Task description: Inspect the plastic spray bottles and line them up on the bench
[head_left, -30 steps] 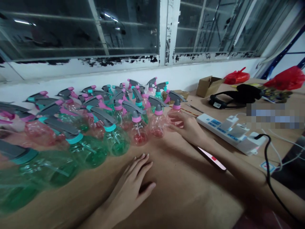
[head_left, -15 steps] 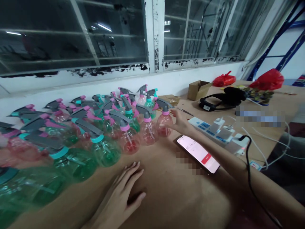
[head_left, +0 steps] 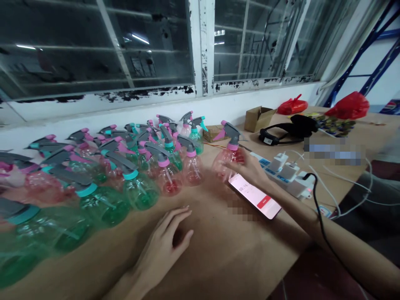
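My right hand point(head_left: 250, 168) is wrapped round a pink spray bottle point(head_left: 229, 156) with a grey trigger head and pink collar, held a little apart from the rest of the bottles. My left hand point(head_left: 165, 246) lies on the brown table point(head_left: 225, 258), fingers stretched out and holding nothing. Several pink and green spray bottles point(head_left: 131, 166) with grey trigger heads stand in rows along the wall to the left. A phone point(head_left: 254, 196) with a lit white screen lies beside my right wrist.
A white power strip point(head_left: 286, 173) with plugs and a black cable lies right of the phone. Further back are a small cardboard box point(head_left: 258, 118), a black headset point(head_left: 290, 129) and red plastic bags point(head_left: 350, 105). Windows run along the wall behind.
My right hand has closed on the rightmost pink bottle and drawn it right and toward me, away from the row. My left hand has barely moved.
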Available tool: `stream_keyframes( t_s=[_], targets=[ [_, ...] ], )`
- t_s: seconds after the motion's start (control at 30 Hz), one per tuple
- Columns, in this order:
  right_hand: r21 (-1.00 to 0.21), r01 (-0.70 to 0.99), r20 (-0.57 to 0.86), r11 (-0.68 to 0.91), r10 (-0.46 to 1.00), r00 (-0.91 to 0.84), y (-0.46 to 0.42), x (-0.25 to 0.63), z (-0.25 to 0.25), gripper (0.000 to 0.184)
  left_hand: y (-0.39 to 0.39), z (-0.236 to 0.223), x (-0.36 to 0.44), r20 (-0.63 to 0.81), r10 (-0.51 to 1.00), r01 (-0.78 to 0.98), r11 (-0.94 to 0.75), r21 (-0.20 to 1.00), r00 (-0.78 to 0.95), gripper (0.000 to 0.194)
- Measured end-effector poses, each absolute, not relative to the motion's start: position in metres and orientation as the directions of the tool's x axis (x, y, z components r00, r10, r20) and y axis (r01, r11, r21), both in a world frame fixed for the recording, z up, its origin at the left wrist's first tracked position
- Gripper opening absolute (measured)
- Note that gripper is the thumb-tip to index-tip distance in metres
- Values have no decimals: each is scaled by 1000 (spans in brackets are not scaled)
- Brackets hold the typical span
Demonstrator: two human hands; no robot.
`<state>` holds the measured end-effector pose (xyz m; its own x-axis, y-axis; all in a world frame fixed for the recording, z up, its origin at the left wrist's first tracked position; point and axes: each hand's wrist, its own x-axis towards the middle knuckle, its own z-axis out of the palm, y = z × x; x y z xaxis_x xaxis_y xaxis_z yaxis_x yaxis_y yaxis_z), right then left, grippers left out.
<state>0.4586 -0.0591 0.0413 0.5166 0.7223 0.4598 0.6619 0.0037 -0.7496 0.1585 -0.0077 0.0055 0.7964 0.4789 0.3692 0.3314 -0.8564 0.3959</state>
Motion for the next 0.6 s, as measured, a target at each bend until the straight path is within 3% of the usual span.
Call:
stream_keyframes(
  t_s=[0.1, 0.2, 0.33, 0.6],
  targets=[
    [-760, 648, 444, 57, 773, 453, -86, 433, 45, 57, -16, 13, 165, 314, 551, 375, -797, 473, 773, 37],
    [-770, 619, 440, 154, 831, 341, -102, 403, 47, 54, -25, 20, 171, 261, 607, 430, -749, 505, 751, 62],
    [-764, 604, 445, 227, 863, 238, -108, 373, 46, 55, -32, 25, 177, 306, 616, 406, -743, 533, 726, 84],
    [-726, 680, 315, 101, 928, 197, -109, 344, 40, 70, -31, 23, 163, 291, 653, 391, -691, 609, 699, 72]
  ],
)
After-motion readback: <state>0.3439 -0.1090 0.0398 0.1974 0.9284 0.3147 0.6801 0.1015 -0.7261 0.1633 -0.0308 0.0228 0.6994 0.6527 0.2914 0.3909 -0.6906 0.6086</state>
